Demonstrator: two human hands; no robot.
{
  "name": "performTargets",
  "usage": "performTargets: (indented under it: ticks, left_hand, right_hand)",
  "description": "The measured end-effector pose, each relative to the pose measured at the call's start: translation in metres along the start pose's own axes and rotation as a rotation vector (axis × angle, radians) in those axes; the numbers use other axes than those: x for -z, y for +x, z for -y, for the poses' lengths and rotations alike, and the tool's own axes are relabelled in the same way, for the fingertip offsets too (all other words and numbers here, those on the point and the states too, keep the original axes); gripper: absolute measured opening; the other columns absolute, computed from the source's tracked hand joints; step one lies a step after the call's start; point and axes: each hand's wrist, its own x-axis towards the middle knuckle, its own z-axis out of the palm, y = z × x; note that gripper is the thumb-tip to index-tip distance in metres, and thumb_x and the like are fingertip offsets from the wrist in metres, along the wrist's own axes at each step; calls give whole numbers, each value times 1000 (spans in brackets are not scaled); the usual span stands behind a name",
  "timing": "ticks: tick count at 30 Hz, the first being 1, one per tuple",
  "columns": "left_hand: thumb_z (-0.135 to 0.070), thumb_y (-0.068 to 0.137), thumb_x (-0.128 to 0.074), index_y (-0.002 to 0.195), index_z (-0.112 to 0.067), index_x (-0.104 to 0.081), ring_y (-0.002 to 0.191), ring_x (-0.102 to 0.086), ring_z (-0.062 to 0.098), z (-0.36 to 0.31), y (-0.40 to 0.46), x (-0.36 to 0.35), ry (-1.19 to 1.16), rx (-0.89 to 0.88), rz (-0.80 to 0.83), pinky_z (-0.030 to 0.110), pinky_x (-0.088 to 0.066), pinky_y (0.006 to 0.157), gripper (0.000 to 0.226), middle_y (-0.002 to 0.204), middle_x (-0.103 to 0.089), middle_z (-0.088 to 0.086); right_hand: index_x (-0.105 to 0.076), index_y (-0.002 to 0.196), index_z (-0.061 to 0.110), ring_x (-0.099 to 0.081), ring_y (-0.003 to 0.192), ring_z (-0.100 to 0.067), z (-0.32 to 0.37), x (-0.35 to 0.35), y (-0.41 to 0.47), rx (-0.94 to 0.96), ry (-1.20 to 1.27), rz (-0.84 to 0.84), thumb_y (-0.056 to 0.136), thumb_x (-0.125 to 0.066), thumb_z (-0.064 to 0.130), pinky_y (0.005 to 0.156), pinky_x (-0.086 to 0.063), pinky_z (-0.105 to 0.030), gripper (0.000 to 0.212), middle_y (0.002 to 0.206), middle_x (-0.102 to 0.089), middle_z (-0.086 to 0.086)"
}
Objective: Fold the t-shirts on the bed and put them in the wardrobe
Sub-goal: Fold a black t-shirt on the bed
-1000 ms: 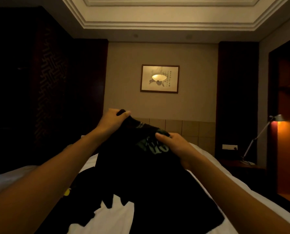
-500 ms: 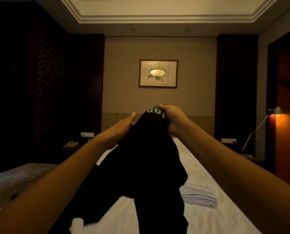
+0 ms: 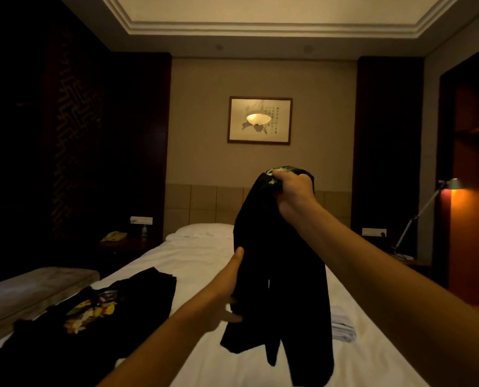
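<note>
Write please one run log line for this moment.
right hand: grips black t-shirt, lifted over bed | left hand: touches its side | printed t-shirt: lies on bed

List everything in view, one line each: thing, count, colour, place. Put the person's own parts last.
held t-shirt: 1, black, hanging in the air over the bed
printed t-shirt: 1, black with yellow print, lying on the bed's near left
bed: 1, white sheet, centre
pillow: 1, white, at the headboard
folded cloth: 1, white, on the bed, right of the held t-shirt
framed picture: 1, pale, dark frame, back wall
desk lamp: 1, metal, lit, right side
telephone: 1, pale, left nightstand
second bed: 1, grey cover, far left
left hand: 1, touching the held t-shirt's left edge, fingers blurred
right hand: 1, gripping the held t-shirt's top
</note>
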Motion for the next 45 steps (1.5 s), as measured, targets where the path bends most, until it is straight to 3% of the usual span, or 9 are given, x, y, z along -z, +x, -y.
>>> performTargets:
  ticks: [3, 8, 14, 20, 24, 30, 33, 37, 45]
  left_hand:
    - [-72, 90, -36, 130, -7, -58, 110, -58, 32, 1, 11, -2, -388, 80, 108, 44, -49, 88, 79, 113, -67, 15]
    - [-40, 99, -50, 118, -7, -67, 93, -65, 28, -37, 17, -4, -634, -47, 13, 41, -48, 94, 42, 99, -71, 17]
    - [-22, 101, -53, 110, -3, -67, 86, -67, 28, -83, 21, 15, -253, -400, -379, 40, -53, 83, 25, 95, -68, 13]
    - [-23, 102, -51, 93, -10, -67, 69, -65, 18, -128, 14, 22, 6, -601, -320, 28, -55, 64, 22, 85, -66, 9]
    - [-22, 101, -52, 97, -10, -68, 68, -66, 18, -139, 18, 23, 60, -617, -261, 26, -55, 61, 20, 85, -67, 9]
    - [-26, 103, -48, 106, -8, -67, 61, -68, 8, -151, 13, 18, 181, -579, -155, 16, -53, 55, 26, 84, -68, 4]
    - [-27, 104, -44, 102, -8, -66, 70, -68, 11, -157, 7, 17, 258, -588, -5, 19, -55, 63, 29, 85, -68, 5]
    - [-29, 103, -45, 109, -4, -65, 79, -67, 18, -164, -3, 18, 334, -554, 157, 24, -56, 69, 33, 90, -69, 8]
    - [-31, 96, -57, 103, -7, -69, 68, -62, 14, -158, -7, 33, 407, -530, 98, 20, -51, 58, 28, 79, -65, 5]
  right_hand:
    - [-50, 112, -2, -64, 95, -31, -6, 6, 0, 30, 14, -5, 92, -62, 1, 67, -53, -36, 24, 103, -59, -16]
    - [-53, 101, 2, -63, 104, -34, -12, 25, 9, 52, -72, -39, 92, -64, 5, 84, -55, -43, 14, 111, -59, -18]
    - [-52, 93, 8, -63, 96, -28, -8, 53, 5, -92, -348, -46, 97, -60, 15, 82, -57, -44, 11, 106, -59, -15]
    - [-57, 116, 4, -69, 75, -28, -8, 75, -26, -444, -801, 335, 100, -45, 49, 62, -58, -36, 49, 93, -70, -21]
    - [-66, 100, -3, -66, 65, -23, -3, 71, -37, -280, -1004, 362, 102, -38, 50, 65, -56, -33, 60, 77, -72, -15]
    - [-61, 119, 10, -63, 100, -21, -12, 45, -35, 106, -685, 394, 100, -49, 39, 93, -54, -40, 37, 111, -66, -12]
    - [-44, 143, 17, -53, 127, -16, -15, 36, -32, 106, -567, 580, 93, -51, 55, 106, -45, -38, 64, 139, -55, -2]
    - [-45, 141, 18, -65, 106, -13, -12, 26, -35, 53, -378, 733, 99, -44, 40, 83, -54, -25, 48, 122, -62, -4]
    - [-62, 114, 5, -64, 65, -14, 5, 38, -42, -113, -343, 767, 91, -57, 28, 57, -53, -22, 33, 79, -65, -4]
